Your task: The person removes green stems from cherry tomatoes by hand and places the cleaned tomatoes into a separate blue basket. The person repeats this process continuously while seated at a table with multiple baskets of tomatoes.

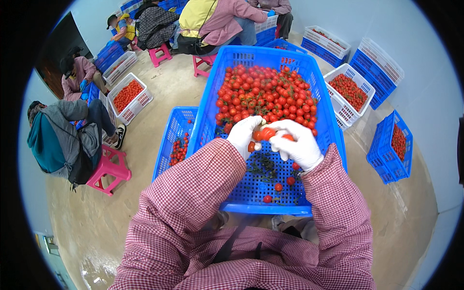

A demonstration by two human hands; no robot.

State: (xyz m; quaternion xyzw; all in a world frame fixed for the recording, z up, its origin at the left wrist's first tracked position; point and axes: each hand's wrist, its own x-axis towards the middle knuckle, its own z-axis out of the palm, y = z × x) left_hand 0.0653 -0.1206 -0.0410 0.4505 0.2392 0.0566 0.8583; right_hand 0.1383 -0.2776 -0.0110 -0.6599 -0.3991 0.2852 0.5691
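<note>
A large blue plastic crate (282, 209) stands before me, its far part heaped with red cherry tomatoes (264, 94), some on green stems. Over its middle, my left hand (243, 136), in a white glove, holds cherry tomatoes in its curled fingers. Close beside it, my right hand (298, 143), gloved in white too, has its fingers bent around more tomatoes. Between the two hands several tomatoes (267, 133) show, partly hidden by the fingers. Below the hands, loose green stems (264, 166) and a few single tomatoes (278, 187) lie on the perforated bottom.
Beside the large crate at left is a lower blue crate (176, 111) with some tomatoes. White crates (369, 88) and blue crates (378, 159) of tomatoes stand at right. Co-workers sit on pink stools (108, 168) at left and ahead, near a white crate (139, 105).
</note>
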